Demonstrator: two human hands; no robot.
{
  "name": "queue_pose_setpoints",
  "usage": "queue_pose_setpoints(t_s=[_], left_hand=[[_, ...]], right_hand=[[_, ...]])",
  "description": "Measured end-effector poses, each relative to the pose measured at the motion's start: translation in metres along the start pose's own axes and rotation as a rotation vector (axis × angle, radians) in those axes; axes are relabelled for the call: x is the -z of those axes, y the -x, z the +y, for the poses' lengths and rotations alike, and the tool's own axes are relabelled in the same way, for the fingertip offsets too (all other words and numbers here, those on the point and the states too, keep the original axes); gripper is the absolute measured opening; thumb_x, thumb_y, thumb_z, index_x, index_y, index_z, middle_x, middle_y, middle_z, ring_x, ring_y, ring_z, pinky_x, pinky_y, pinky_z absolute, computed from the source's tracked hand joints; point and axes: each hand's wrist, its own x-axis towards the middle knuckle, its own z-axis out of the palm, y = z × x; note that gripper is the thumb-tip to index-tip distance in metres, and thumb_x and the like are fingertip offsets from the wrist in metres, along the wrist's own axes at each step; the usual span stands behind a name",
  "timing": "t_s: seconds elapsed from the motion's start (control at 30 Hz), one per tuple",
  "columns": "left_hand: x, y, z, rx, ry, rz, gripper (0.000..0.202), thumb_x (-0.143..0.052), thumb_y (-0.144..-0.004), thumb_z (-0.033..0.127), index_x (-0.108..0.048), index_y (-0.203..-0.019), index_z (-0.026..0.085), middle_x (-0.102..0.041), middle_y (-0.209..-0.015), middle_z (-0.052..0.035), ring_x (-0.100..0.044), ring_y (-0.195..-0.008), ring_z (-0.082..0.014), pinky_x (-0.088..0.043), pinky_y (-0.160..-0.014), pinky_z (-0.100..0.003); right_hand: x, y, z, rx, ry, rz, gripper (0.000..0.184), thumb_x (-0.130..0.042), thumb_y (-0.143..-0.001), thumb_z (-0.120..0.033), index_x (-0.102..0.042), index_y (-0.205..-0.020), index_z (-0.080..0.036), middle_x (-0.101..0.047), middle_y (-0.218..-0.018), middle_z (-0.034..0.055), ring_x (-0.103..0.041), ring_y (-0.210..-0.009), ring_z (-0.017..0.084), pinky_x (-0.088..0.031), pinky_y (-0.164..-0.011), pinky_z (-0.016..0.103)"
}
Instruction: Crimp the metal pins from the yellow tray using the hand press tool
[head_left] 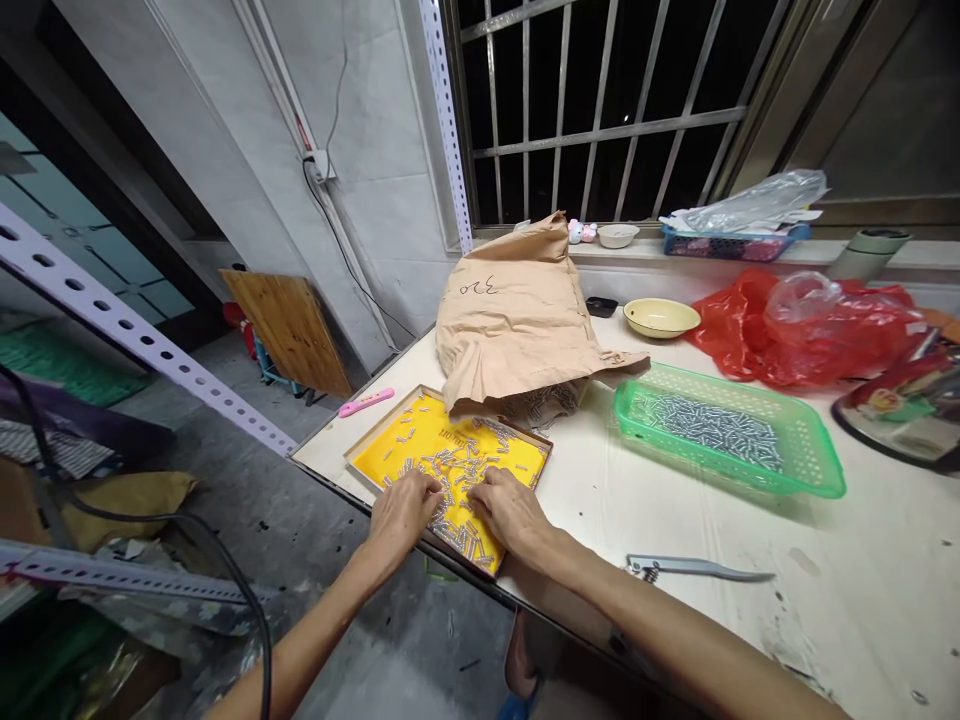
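Observation:
A shallow yellow tray [420, 435] lies at the near left corner of the white table [862, 580], strewn with several small silver metal pieces [457, 462]. My left hand [403, 508] rests palm down on the tray's near edge, fingers curled onto the pieces. My right hand [511, 512] lies beside it, fingers bent and pinching among the pieces. What either hand holds is too small to make out. A brown paper sack [517, 320] slumps behind the tray, its mouth spilling more pieces.
A green plastic basket [810, 480] of the same metal pieces sits to the right. Metal tweezers [697, 570] lie on the table near my right forearm. A pink cutter [365, 402], yellow bowl [661, 317], red plastic bags [810, 335] and a barred window [600, 110] lie beyond.

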Motion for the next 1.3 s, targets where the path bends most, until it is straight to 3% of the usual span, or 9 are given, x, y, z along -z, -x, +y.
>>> queue_pose_setpoints(t_s=[0.2, 0.33, 0.53, 0.7, 0.9, 1.07, 1.2, 1.3], left_hand=[[-0.005, 0.004, 0.005, -0.058, -0.036, -0.014, 0.022, -0.049, -0.085, 0.024, -0.066, -0.099, 0.022, -0.062, -0.098, -0.0047, -0.060, -0.089, -0.0180, -0.041, -0.073, -0.026], [-0.002, 0.005, 0.010, -0.221, 0.046, -0.055, 0.024, -0.048, -0.087, 0.026, -0.064, -0.105, 0.023, -0.060, -0.097, -0.0040, -0.060, -0.089, -0.0159, -0.042, -0.076, -0.024], [0.014, 0.007, 0.028, -0.383, -0.036, 0.054, 0.026, -0.040, -0.092, 0.030, -0.063, -0.101, 0.021, -0.057, -0.090, -0.0034, -0.058, -0.085, -0.0166, -0.042, -0.072, -0.025], [0.017, 0.006, 0.038, -0.309, -0.170, 0.063, 0.025, -0.038, -0.092, 0.026, -0.061, -0.100, 0.021, -0.057, -0.093, -0.0045, -0.057, -0.084, -0.0172, -0.042, -0.071, -0.027], [-0.002, 0.009, 0.040, -0.249, -0.186, 0.071, 0.029, -0.029, -0.090, 0.009, -0.054, -0.101, 0.016, -0.056, -0.098, -0.0084, -0.057, -0.088, -0.0186, -0.043, -0.072, -0.028], [-0.015, 0.007, 0.030, -0.187, -0.032, -0.031, 0.027, -0.030, -0.093, 0.021, -0.056, -0.095, 0.015, -0.057, -0.094, -0.0084, -0.059, -0.087, -0.0188, -0.043, -0.074, -0.029], [-0.019, 0.003, 0.023, -0.136, -0.106, 0.014, 0.024, -0.036, -0.092, 0.024, -0.056, -0.102, 0.019, -0.055, -0.106, -0.0082, -0.059, -0.091, -0.0184, -0.043, -0.074, -0.028], [-0.022, -0.002, 0.022, -0.144, -0.182, 0.022, 0.023, -0.036, -0.092, 0.027, -0.058, -0.096, 0.020, -0.055, -0.102, -0.0061, -0.059, -0.090, -0.0176, -0.042, -0.070, -0.026]], right_hand=[[-0.005, -0.012, -0.011, 0.017, 0.046, -0.007, 0.014, -0.053, -0.086, -0.025, -0.065, -0.086, -0.016, -0.060, -0.097, 0.0086, -0.051, -0.093, 0.021, -0.037, -0.077, 0.031], [0.002, -0.014, -0.004, 0.004, -0.080, -0.005, 0.013, -0.053, -0.087, -0.023, -0.064, -0.086, -0.017, -0.064, -0.087, 0.0056, -0.055, -0.081, 0.017, -0.037, -0.069, 0.026], [0.017, -0.020, 0.014, 0.018, -0.415, 0.090, 0.011, -0.057, -0.083, -0.020, -0.062, -0.074, -0.016, -0.063, -0.070, 0.0012, -0.053, -0.062, 0.012, -0.033, -0.056, 0.022], [0.024, -0.023, 0.011, -0.021, -0.575, 0.181, 0.006, -0.056, -0.080, -0.017, -0.060, -0.076, -0.017, -0.062, -0.068, -0.0008, -0.052, -0.060, 0.011, -0.035, -0.056, 0.021], [0.021, -0.021, 0.009, 0.096, -0.598, 0.316, 0.008, -0.052, -0.081, -0.012, -0.057, -0.079, -0.018, -0.060, -0.073, -0.0009, -0.053, -0.066, 0.012, -0.038, -0.063, 0.022], [0.013, -0.011, 0.022, 0.125, -0.395, 0.265, 0.016, -0.046, -0.080, -0.005, -0.055, -0.085, -0.017, -0.057, -0.081, 0.0029, -0.051, -0.076, 0.015, -0.039, -0.070, 0.025], [0.011, -0.002, 0.028, 0.049, -0.235, 0.186, 0.016, -0.050, -0.078, -0.004, -0.059, -0.085, -0.015, -0.055, -0.090, 0.0069, -0.050, -0.087, 0.018, -0.039, -0.079, 0.028], [0.012, 0.000, 0.027, 0.019, -0.245, 0.192, 0.016, -0.051, -0.080, -0.006, -0.060, -0.087, -0.016, -0.054, -0.091, 0.0061, -0.050, -0.086, 0.017, -0.040, -0.078, 0.027]])
